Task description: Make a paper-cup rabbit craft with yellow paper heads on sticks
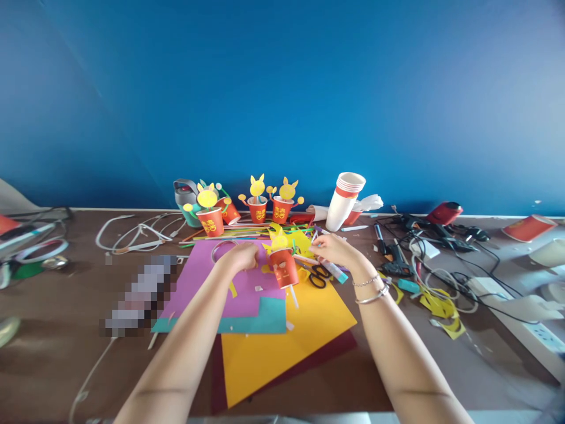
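Observation:
Between my two hands a red paper cup (pixel 283 270) lies tilted on coloured paper, with a yellow paper animal head (pixel 278 241) above its rim and a pale straw (pixel 293 297) sticking out below. Left of the cup, over purple paper (pixel 194 282), my left hand (pixel 242 257) is closed with its fingers curled under; whatever it may hold is hidden. My right hand (pixel 338 249) pinches thumb and fingers together right of the cup, on something too small to name. Just below it are a glue stick (pixel 334 271) and black-handled scissors (pixel 318 277).
Finished-looking cup figures (pixel 210 221) stand along the wall, beside a stack of white cups (pixel 345 203). Orange-yellow paper (pixel 265 365) lies in front. At right are a glue gun (pixel 397 262), tangled cables, yellow scraps (pixel 441 306) and a power strip (pixel 525 335). White cable (pixel 141 238) coils at left.

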The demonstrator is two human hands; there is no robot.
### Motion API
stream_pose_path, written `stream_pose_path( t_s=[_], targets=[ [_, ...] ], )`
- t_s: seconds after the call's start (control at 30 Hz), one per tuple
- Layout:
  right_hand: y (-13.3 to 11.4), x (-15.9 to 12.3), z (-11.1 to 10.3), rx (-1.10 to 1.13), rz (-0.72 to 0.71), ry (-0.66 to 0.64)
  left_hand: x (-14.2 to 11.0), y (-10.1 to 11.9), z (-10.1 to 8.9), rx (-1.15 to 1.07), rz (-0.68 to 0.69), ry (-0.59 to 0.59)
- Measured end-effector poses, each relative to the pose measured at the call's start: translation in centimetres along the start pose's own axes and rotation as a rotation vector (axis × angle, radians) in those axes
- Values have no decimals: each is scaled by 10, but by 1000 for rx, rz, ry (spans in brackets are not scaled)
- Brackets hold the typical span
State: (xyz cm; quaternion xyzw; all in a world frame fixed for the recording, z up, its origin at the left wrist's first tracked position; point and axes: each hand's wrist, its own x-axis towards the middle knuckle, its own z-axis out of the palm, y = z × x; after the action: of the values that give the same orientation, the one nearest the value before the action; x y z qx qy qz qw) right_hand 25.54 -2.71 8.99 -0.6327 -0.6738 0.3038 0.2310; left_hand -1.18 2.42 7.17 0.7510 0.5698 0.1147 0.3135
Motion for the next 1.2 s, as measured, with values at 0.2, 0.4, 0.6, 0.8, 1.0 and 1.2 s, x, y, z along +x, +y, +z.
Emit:
stream_pose_path(
  t_s=[0.2,0.4,0.6,0.8,1.0,1.2],
  targets=[
    [-1,-11,-23,-608,276,-76,-2,10,-11,-77,117,130],
    [-6,-5,-8,-704,359,-180,2,20,-2,-479,149,64],
    [0,-2,-6,-685,343,-200,2,29,5,-787,159,48],
    [16,2,-16,-634,318,-82,0,34,8,-792,206,149],
    [16,4,-30,-621,435,100,-3,41,13,-831,185,177],
    [26,7,-19,-624,275,-82,-6,49,15,-993,160,135]
  ],
)
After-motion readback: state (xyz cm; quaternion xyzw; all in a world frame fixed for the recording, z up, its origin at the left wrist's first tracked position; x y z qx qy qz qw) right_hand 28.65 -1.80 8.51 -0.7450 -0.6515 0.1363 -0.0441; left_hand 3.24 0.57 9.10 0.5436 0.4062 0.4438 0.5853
